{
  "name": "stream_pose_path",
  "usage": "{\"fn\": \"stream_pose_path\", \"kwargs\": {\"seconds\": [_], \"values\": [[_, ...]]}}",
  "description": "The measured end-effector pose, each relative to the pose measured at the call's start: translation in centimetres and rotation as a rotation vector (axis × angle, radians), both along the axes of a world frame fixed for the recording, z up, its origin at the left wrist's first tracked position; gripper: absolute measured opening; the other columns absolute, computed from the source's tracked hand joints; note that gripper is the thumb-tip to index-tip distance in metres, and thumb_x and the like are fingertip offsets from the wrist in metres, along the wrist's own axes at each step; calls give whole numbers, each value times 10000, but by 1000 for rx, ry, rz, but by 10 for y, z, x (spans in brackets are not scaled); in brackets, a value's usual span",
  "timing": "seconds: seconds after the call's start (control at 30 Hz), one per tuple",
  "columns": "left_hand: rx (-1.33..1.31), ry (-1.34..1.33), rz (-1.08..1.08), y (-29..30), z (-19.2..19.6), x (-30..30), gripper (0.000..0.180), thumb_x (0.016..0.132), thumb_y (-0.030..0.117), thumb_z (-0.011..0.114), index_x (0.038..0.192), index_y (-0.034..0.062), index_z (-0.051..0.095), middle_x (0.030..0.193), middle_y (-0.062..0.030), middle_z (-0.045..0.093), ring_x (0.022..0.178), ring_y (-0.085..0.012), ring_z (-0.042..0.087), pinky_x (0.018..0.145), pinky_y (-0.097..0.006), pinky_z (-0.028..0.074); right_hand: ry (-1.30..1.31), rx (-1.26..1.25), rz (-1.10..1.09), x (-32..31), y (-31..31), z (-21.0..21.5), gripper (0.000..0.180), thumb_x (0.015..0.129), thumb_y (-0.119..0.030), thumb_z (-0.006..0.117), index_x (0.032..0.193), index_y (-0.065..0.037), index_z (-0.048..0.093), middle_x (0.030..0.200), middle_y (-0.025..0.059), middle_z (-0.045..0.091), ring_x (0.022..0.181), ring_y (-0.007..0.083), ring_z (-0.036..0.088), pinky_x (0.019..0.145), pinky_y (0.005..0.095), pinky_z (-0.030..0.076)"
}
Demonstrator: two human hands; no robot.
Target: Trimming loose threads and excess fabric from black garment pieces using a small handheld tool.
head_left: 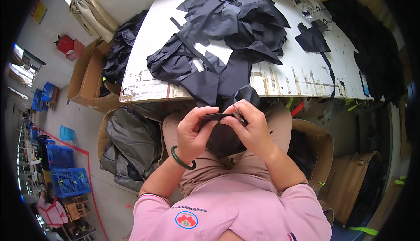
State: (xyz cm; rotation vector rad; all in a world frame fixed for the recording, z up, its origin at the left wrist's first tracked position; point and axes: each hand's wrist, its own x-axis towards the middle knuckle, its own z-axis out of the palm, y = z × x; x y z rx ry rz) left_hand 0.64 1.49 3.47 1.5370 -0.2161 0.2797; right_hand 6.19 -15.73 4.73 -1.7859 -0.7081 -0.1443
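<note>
A dark fabric piece was pinched between the left hand and right hand over the lap, a small metal snipper gripped in the right. Behind, cut dark pieces were heaped on the white table.

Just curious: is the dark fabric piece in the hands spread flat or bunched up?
Bunched: the dark fabric piece is pinched between left hand and right hand.

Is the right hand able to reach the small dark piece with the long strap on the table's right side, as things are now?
Probably not at once: the right hand is pinching dark fabric together with the left hand. The strap piece lies uncovered on the table, so the way looks free.
</note>
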Motion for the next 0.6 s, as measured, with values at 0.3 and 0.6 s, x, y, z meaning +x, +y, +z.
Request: {"fn": "stream_pose_path", "kwargs": {"seconds": [0.3, 0.6], "values": [[396, -230, -12, 19, 1, 6, 164, 819, -16, 638, 983, -10, 649, 1162, -117, 537, 958, -180, 572, 917, -286, 405, 89, 24, 171, 4, -12, 1, 168, 771, -44, 721, 865, -10, 586, 769, 78, 550, 657, 186, 516, 597, 280, 414], [-648, 355, -253, -8, -23, -5, 101, 887, 30, 575, 982, 27, 609, 965, -38, 613, 870, -75, 552, 801, -207, 435, 111, 10, 289, 2, -14, -1, 152, 795, -65, 701, 876, -12, 583, 753, 70, 534, 648, 180, 504, 596, 284, 408]]}}
